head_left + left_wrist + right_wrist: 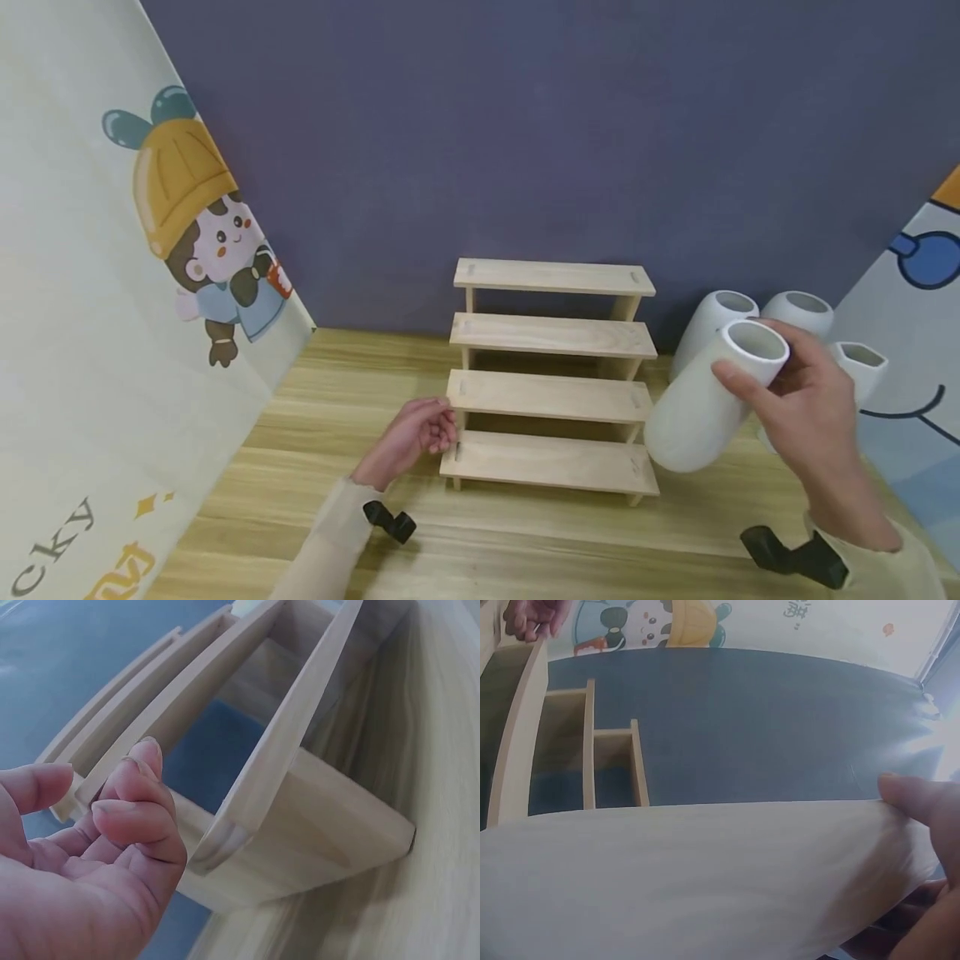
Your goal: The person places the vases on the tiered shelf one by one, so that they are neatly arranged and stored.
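A tall white vase (697, 408) hangs tilted in my right hand (813, 400), its mouth up and toward the right. The thumb and fingers grip it around the rim end; in the right wrist view the vase (690, 877) fills the lower part. To its left stands a pale wooden four-step shelf (551, 396). My left hand (412, 433) is at the shelf's left end, by the lower steps, with fingers loosely curled. The left wrist view shows nothing held in that hand (97, 855); whether its fingertips touch the wood, I cannot tell.
Behind my right hand stand more white vases: one at the back left (708, 321), another at the back right (801, 310), and one with an angular mouth (862, 367). A dark blue wall (525, 150) rises behind the shelf. Wood-grain flooring (315, 442) lies underneath.
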Tool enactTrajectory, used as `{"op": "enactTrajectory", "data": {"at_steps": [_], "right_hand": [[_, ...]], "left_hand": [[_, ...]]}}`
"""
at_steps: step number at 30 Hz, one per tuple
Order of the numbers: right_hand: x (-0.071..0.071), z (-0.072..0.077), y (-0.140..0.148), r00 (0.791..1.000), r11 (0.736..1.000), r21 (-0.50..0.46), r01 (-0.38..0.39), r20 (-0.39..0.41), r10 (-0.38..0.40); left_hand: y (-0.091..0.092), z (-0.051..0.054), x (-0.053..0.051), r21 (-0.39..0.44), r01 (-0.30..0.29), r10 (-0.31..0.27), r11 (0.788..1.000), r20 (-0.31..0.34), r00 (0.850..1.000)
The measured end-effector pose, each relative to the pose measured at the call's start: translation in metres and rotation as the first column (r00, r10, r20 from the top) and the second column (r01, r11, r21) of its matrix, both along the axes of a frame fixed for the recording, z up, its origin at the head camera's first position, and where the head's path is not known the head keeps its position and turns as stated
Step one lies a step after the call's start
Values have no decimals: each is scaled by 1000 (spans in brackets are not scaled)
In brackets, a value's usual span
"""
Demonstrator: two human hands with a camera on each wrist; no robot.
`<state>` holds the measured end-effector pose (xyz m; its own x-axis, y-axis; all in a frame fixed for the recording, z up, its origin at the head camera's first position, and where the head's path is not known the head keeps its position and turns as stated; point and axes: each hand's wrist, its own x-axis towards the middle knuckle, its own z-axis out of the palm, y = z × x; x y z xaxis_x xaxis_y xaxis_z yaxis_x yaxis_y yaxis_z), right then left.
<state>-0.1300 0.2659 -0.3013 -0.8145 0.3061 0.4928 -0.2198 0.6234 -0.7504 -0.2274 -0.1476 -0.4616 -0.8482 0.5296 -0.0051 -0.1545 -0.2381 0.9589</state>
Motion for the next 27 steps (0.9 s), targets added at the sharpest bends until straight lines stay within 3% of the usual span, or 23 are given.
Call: {"op": "enactTrajectory", "data": {"at_steps": [7,14,22,27], "right_hand": [[3,0,-13,994,995,4,-97,-51,97],[0,-5,-29,969,975,-46,-217,-131,210],[-3,-11,-50,956,960,-56,-274,-123,266],[-4,-13,-64,954,958,-35,-286,-104,281]], "left_hand": [[7,0,-2,13,-11,11,1000,27,1000],[10,-1,-3,15,-26,25,1000,49,998],[14,-1,-3,24,-53,51,998,80,995],[14,-3,-4,35,-57,55,998,67,996]]}}
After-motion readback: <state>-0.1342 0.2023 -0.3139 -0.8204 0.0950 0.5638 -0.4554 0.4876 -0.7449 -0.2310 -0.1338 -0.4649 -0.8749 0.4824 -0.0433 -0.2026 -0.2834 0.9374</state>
